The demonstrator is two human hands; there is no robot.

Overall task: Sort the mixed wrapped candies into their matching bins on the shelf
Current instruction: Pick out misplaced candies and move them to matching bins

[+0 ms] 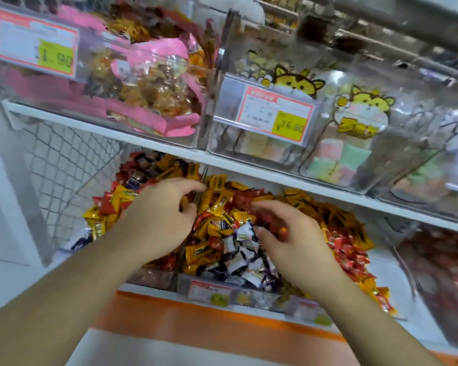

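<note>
Two bare forearms are reaching into lower shelf bins heaped with mixed wrapped candies [222,220]. The right hand [288,233] is pinching red candies in curled fingers; the left hand [164,212] is digging among yellow ones, its grip unclear. Overfull heaps risk spilling across the dividers or off the front.

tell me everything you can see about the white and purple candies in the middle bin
The white and purple candies are small, glossy wrapped pieces, white faces with dark purple ends, heaped loosely at the front of the middle bin on the lower shelf. Yellow candies and red candies lie mixed around and behind them. The right hand hovers over their right edge, fingers curled; whether it pinches one is unclear. Print is too blurred to read.
</note>
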